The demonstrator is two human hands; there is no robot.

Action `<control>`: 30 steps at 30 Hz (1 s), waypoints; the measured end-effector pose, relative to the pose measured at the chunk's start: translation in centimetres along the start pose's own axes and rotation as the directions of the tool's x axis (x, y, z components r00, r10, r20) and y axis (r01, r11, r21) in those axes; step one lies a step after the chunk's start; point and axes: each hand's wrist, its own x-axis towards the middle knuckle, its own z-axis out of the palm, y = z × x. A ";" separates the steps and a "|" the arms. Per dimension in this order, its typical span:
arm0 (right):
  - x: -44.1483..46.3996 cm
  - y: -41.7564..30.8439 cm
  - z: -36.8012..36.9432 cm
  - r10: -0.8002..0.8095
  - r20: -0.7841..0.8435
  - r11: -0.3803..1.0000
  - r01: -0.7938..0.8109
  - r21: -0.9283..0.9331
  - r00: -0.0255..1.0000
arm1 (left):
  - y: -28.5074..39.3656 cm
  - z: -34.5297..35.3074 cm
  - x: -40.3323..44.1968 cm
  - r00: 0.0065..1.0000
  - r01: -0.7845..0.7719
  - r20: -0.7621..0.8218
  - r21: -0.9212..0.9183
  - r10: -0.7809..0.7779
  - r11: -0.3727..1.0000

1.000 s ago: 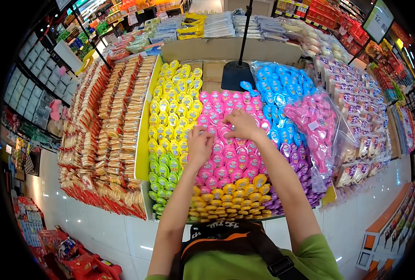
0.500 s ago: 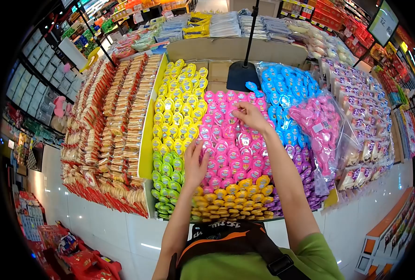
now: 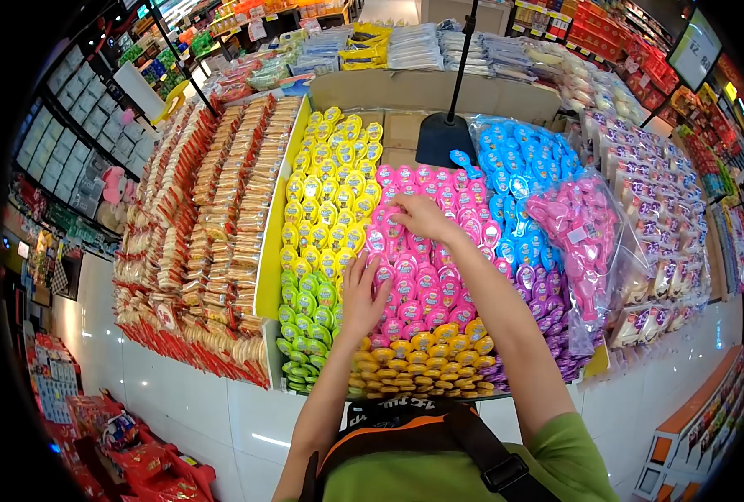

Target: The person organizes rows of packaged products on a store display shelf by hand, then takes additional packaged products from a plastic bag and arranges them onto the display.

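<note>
Rows of small pink oval packs (image 3: 426, 289) with printed labels fill the middle of the display. My right hand (image 3: 422, 217) reaches over their upper left part, fingers bent and closed around the edge of a pink pack; the fingertips partly hide it. Lower and to the left, my left hand (image 3: 363, 293) rests with fingers apart at the border between the pink packs and the yellow packs (image 3: 326, 209). It holds nothing that I can see. Green packs (image 3: 305, 322) lie left of its wrist, and orange packs (image 3: 422, 356) lie in front, below both hands.
Blue packs (image 3: 526, 159), purple packs (image 3: 547, 297) and a clear bag of pink packs (image 3: 581, 234) lie at the right. A black sign stand (image 3: 445, 138) rises behind. Bagged snacks (image 3: 221, 209) stand left of a yellow divider (image 3: 281, 209).
My right hand has moved left and slightly down across the pink packs. My left hand has shifted a little right and down. The view has turned slightly.
</note>
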 end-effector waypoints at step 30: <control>-5.2 2.5 -3.4 -0.115 -0.006 0.929 0.105 -0.356 0.993 | 1.9 0.2 3.0 0.973 -0.201 0.160 0.253 0.164 0.946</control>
